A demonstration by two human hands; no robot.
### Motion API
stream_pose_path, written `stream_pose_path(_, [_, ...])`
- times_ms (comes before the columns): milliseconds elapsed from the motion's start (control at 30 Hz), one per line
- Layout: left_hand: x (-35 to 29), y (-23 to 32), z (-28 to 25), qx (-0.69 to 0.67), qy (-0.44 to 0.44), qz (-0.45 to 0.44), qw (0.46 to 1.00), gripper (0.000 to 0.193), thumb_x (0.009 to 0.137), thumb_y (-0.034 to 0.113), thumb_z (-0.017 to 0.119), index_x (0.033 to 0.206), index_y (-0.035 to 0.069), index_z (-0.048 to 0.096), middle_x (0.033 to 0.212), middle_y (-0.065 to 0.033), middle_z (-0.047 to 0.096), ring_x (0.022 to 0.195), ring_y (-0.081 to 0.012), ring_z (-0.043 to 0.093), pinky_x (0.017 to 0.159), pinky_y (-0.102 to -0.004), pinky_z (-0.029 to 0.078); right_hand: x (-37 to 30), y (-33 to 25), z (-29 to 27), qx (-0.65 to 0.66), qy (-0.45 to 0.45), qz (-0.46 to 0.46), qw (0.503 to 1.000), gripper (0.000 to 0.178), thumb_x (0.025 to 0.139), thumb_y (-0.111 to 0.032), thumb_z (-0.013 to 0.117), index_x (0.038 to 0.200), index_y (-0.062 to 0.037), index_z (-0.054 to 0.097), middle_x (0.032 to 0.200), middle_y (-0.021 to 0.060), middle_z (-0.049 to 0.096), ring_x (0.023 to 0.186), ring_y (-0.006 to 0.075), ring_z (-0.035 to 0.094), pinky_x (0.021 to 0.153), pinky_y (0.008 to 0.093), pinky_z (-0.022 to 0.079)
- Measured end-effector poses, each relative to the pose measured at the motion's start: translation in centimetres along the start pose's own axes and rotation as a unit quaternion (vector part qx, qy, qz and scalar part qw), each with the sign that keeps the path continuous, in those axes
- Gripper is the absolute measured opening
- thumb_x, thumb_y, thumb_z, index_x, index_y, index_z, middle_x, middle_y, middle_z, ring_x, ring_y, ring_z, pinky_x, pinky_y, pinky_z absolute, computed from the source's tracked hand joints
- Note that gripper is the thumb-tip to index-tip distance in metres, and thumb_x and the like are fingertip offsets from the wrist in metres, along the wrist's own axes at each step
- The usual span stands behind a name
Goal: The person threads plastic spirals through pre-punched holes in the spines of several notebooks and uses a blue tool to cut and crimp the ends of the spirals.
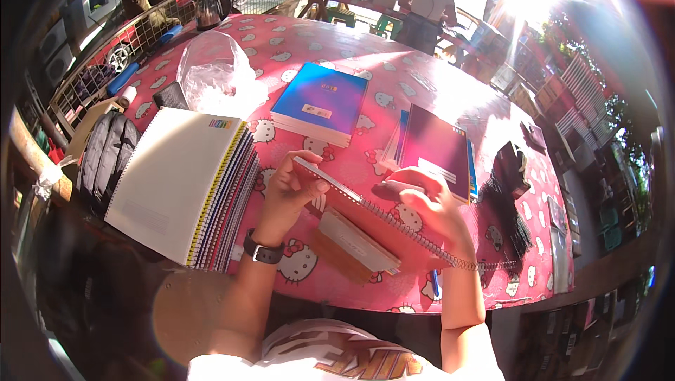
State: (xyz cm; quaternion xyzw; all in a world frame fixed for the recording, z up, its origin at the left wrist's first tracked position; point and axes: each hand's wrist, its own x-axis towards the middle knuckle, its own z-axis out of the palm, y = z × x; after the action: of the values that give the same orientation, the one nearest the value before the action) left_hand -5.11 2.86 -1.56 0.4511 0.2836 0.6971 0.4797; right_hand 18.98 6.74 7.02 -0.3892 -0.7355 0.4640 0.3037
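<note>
My left hand (295,187) pinches the end of a thin notebook (327,180), held nearly edge-on above the table. A long dark spiral binding coil (401,223) runs along the line of the notebook's edge and trails right, past my right wrist. Beside the coil is my right hand (429,201), thumb and forefinger apart; I see nothing clearly gripped in it. Below the coil lies a long cream and brown block (355,244). A bundle of black coils or strands (506,223) lies to the right of my right forearm.
Spiral notebooks with white covers (176,177) are piled at left, beside a black pouch (109,149). Blue notebooks (320,103) and purple ones (436,149) stand in stacks farther back. Beyond are a plastic bag (218,71), a kettle (209,9) and a person (429,4).
</note>
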Motion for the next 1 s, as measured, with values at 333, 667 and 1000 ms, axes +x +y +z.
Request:
stream_pose_path(333, [0.3, -0.8, 0.0, 0.051, 0.019, 0.053, 0.997, 0.047, 0.077, 0.001, 0.074, 0.119, 0.009, 0.053, 0.098, 0.0031, 0.052, 0.086, -0.0069, 0.056, 0.069, -0.0222, 0.052, 1.5, -0.1, 0.3, 0.116, -0.136, -0.163, 0.97, 0.062, 0.081, -0.056, 0.063, 0.11, -0.0009, 0.061, 0.098, 0.0068, 0.062, 0.091, 0.0152, 0.056, 0.082, 0.0299, 0.043])
stream_pose_path(667, [0.2, -2.1, -0.3, -0.026, 0.027, 0.04, 0.998, 0.054, 0.074, 0.0, 0.075, 0.124, 0.006, 0.054, 0.12, -0.0022, 0.055, 0.115, -0.0121, 0.047, 0.096, -0.026, 0.037, 2.6, 2.1, 1.3, 0.007, -0.105, -0.059, 0.993, 0.072, 0.082, -0.062, 0.056, 0.116, 0.0012, 0.058, 0.092, 0.0067, 0.062, 0.084, 0.0152, 0.058, 0.074, 0.0299, 0.045])
stream_pose_path(1000, [0.1, -2.3, -0.4, -0.081, 0.043, 0.012, 0.996, 0.053, 0.077, -0.002, 0.073, 0.127, 0.005, 0.056, 0.124, -0.0029, 0.055, 0.115, -0.0115, 0.049, 0.099, -0.0279, 0.039, 3.4, 0.8, 2.0, -0.107, -0.093, -0.017, 0.99, 0.07, 0.083, -0.061, 0.058, 0.119, -0.0011, 0.056, 0.105, 0.0098, 0.061, 0.092, 0.0169, 0.056, 0.081, 0.0317, 0.044])
